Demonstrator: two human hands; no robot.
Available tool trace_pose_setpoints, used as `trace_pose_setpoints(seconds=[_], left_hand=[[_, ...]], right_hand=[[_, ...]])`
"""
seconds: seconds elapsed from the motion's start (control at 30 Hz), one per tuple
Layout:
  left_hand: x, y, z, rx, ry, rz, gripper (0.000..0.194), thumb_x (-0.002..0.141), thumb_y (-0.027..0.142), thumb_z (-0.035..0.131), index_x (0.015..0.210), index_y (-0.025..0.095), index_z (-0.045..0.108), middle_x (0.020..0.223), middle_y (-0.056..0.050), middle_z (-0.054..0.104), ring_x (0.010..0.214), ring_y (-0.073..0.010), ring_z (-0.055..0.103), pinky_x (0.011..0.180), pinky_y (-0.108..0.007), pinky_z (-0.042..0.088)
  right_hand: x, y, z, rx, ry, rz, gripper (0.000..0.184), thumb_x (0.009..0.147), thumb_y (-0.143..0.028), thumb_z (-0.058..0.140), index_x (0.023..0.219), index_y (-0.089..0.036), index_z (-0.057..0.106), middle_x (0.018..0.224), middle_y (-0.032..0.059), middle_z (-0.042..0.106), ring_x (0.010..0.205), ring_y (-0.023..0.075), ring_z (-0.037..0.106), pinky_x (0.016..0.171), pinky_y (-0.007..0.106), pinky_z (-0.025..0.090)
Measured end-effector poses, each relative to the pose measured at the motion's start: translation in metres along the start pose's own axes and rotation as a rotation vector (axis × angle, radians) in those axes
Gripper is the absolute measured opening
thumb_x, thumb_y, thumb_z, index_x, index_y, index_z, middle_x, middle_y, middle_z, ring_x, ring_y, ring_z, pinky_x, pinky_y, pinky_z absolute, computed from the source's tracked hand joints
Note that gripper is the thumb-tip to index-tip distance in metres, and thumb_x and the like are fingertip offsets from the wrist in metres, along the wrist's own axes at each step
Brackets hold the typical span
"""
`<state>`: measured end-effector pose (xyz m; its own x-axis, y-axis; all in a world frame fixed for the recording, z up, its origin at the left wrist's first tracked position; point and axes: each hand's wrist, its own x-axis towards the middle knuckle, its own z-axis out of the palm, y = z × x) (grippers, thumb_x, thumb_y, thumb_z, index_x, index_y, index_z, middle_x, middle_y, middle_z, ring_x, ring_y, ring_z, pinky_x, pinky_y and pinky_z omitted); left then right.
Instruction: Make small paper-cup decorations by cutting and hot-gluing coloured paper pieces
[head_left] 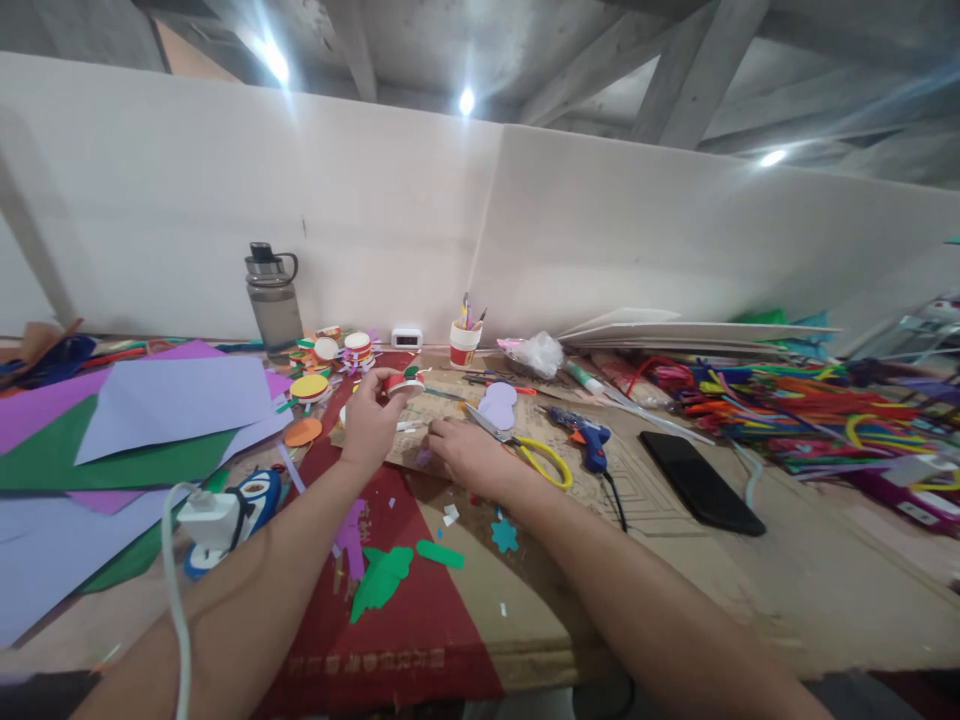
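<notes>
My left hand (373,418) is closed around a small round red-and-white paper piece (409,384) with a dark green cut-out (411,372) on top. To its right, my right hand (469,455) is low over the cardboard, fingers bent and together at a light purple scrap (424,458). Whatever its fingertips hold, if anything, is hidden. Just beyond it lie yellow-handled scissors (544,458) and light purple round cut-outs (498,405). A blue glue gun (589,438) rests farther right. Green paper scraps (384,577) and a teal flower cut-out (505,535) lie nearer me.
At left are coloured paper sheets (176,400) and a power strip (259,500) with a white cable. A water bottle (273,305), small clock (406,339) and pen cup (464,344) stand by the wall. A phone (701,482) and pipe cleaners (817,405) are at right.
</notes>
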<state>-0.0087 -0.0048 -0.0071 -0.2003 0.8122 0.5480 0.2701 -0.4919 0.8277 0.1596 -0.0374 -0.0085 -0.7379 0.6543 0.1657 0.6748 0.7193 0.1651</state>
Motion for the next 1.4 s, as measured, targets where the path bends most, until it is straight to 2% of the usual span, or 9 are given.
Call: trace_pose_setpoints(seconds=[0.2,0.3,0.67,0.8,0.97,1.1,1.2,1.4], left_hand=[[0.000,0.000,0.001,-0.026,-0.019,-0.005,0.023,0.071,0.031,0.068,0.089,0.020,0.059,0.079,0.001,0.063,0.069,-0.0132,0.058,0.062,-0.024,0.046],[0.001,-0.001,0.001,-0.019,-0.018,-0.002,0.023,0.071,0.031,0.068,0.090,0.020,0.059,0.080,0.000,0.064,0.070,-0.0134,0.058,0.064,-0.025,0.046],[-0.003,0.001,0.004,-0.036,-0.019,-0.005,0.021,0.070,0.024,0.065,0.090,0.021,0.059,0.082,0.000,0.064,0.073,-0.0142,0.060,0.065,-0.025,0.047],[-0.003,-0.002,0.004,-0.043,-0.024,0.001,0.020,0.070,0.022,0.064,0.089,0.021,0.060,0.082,0.000,0.065,0.074,-0.0146,0.060,0.066,-0.026,0.047],[-0.003,-0.003,0.005,-0.048,-0.053,-0.005,0.021,0.070,0.021,0.064,0.090,0.020,0.060,0.082,0.000,0.065,0.074,-0.0145,0.060,0.065,-0.025,0.046],[-0.004,0.000,0.006,-0.059,-0.062,-0.012,0.022,0.070,0.025,0.066,0.090,0.020,0.060,0.083,0.000,0.064,0.074,-0.0140,0.059,0.065,-0.024,0.046],[-0.005,0.002,0.006,-0.069,-0.075,-0.018,0.022,0.070,0.028,0.067,0.089,0.020,0.059,0.082,0.000,0.064,0.073,-0.0137,0.058,0.064,-0.024,0.045],[-0.006,0.002,0.006,-0.077,-0.066,-0.032,0.022,0.070,0.025,0.065,0.090,0.020,0.060,0.083,-0.001,0.064,0.074,-0.0140,0.059,0.066,-0.024,0.046]], right_hand=[[0.004,-0.003,0.000,-0.084,-0.037,-0.077,0.017,0.089,-0.018,0.051,0.090,-0.014,0.067,0.098,0.0119,0.063,0.093,0.0217,0.054,0.074,0.031,0.040],[0.005,-0.006,0.000,-0.095,-0.028,-0.077,0.017,0.088,-0.017,0.051,0.091,-0.014,0.067,0.099,0.0118,0.063,0.093,0.0219,0.054,0.074,0.031,0.040],[0.001,-0.002,0.004,0.046,0.017,0.078,0.018,0.088,-0.020,0.048,0.097,-0.015,0.063,0.100,0.0096,0.061,0.089,0.0184,0.055,0.075,0.028,0.040],[-0.001,0.000,0.001,0.031,0.021,0.021,0.018,0.089,-0.022,0.050,0.097,-0.015,0.064,0.099,0.0099,0.062,0.089,0.0186,0.055,0.075,0.028,0.041],[0.003,-0.004,0.003,-0.076,-0.042,-0.034,0.018,0.088,-0.018,0.050,0.090,-0.013,0.067,0.094,0.0120,0.064,0.090,0.0218,0.056,0.073,0.031,0.042],[0.006,-0.009,0.003,-0.121,-0.034,-0.049,0.018,0.087,-0.016,0.051,0.090,-0.012,0.067,0.097,0.0135,0.064,0.092,0.0234,0.056,0.073,0.033,0.043],[0.005,-0.009,0.004,-0.056,-0.011,-0.010,0.019,0.087,-0.016,0.049,0.091,-0.012,0.067,0.098,0.0135,0.064,0.090,0.0225,0.057,0.073,0.032,0.043],[0.002,0.000,0.012,0.286,0.111,0.159,0.019,0.082,-0.016,0.052,0.091,-0.016,0.068,0.094,0.0078,0.064,0.089,0.0163,0.058,0.078,0.025,0.042]])
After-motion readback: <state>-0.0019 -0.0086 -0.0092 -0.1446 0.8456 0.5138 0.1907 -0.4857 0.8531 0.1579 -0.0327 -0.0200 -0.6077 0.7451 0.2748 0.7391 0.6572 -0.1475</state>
